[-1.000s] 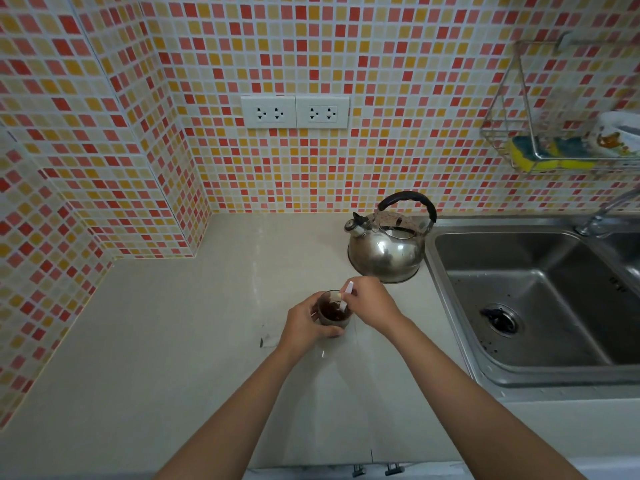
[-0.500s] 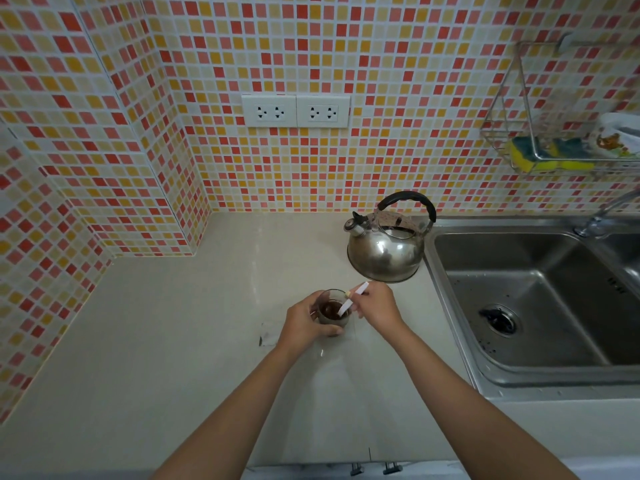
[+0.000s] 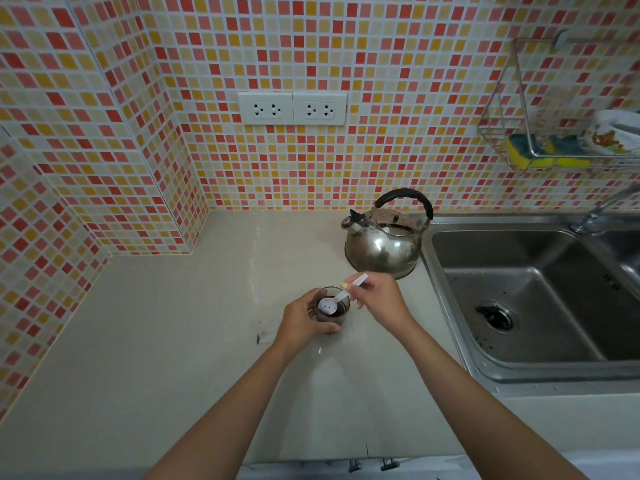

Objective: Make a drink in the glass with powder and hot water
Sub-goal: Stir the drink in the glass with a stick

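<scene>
A small clear glass [image 3: 337, 317] with dark brown liquid stands on the pale counter [image 3: 173, 341]. My left hand [image 3: 301, 320] wraps around its left side. My right hand [image 3: 379, 299] pinches the handle of a white plastic spoon [image 3: 337, 299]. The spoon's bowl is lifted above the liquid, over the glass mouth, with a few dark specks on it. A steel kettle [image 3: 384, 244] with a black handle stands behind the glass, next to the sink.
A steel sink [image 3: 540, 299] lies to the right, its tap [image 3: 602, 206] at the far right. A wire rack [image 3: 554, 147] on the tiled wall holds sponges. Two sockets [image 3: 292, 108] sit on the wall. A torn sachet scrap [image 3: 265, 337] lies left of the glass.
The spoon was down in the glass a second ago. Now my right hand has raised and tilted it, so its bowl is out of the liquid. My left hand stays on the glass.
</scene>
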`<action>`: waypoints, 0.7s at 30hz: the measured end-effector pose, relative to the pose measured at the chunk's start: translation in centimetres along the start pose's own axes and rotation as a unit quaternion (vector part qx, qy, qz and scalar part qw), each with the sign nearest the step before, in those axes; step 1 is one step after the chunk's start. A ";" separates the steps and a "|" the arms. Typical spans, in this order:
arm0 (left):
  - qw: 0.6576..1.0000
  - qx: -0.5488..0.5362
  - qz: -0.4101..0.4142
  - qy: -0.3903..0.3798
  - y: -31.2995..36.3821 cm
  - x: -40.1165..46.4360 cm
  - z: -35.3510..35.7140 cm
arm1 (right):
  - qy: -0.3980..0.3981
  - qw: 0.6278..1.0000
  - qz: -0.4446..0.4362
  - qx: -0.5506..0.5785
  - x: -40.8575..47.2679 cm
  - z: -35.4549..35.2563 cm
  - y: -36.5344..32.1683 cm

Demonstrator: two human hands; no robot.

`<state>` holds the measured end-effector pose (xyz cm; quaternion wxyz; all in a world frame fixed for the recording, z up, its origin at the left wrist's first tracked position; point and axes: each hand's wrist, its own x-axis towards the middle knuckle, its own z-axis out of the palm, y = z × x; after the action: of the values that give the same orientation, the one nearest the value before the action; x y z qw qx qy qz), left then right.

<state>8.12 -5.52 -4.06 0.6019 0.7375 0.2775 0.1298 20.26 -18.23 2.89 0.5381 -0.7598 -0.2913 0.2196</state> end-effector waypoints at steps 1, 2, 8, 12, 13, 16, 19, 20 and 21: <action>1.000 0.001 0.001 0.000 0.0 0.0 0.0 | -0.034 0.998 -0.018 -0.044 -0.1 0.3 0.0; 1.000 0.004 0.003 -0.001 0.1 0.0 0.0 | -0.059 0.993 -0.036 -0.100 -0.1 0.6 0.1; 1.000 0.021 0.005 -0.001 0.5 -0.2 0.0 | -0.054 0.971 -0.024 -0.233 0.0 1.4 0.1; 1.000 0.019 0.007 -0.002 0.4 -0.2 -0.1 | -0.077 0.974 -0.040 -0.208 -0.5 2.4 -0.4; 1.000 0.019 0.008 -0.001 0.4 -0.2 -0.1 | -0.078 0.968 -0.055 -0.232 -0.5 2.5 -0.6; 1.000 0.025 0.006 0.000 0.5 -0.2 -0.1 | -0.052 0.953 -0.052 -0.295 0.0 2.1 -0.6; 1.000 0.024 0.008 0.000 0.5 -0.3 -0.1 | -0.062 0.968 -0.008 -0.244 0.2 1.9 -0.5; 1.000 0.023 0.008 0.000 0.5 -0.3 -0.1 | -0.073 0.973 -0.004 -0.218 0.2 2.1 -0.6; 1.000 0.022 0.010 -0.001 0.5 -0.3 -0.1 | -0.084 0.976 -0.008 -0.202 0.1 2.2 -0.8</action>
<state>7.95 -5.66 -3.50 0.5845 0.7533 0.2727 0.1288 18.69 -16.44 2.92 0.3493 -0.8292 -0.3797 0.2150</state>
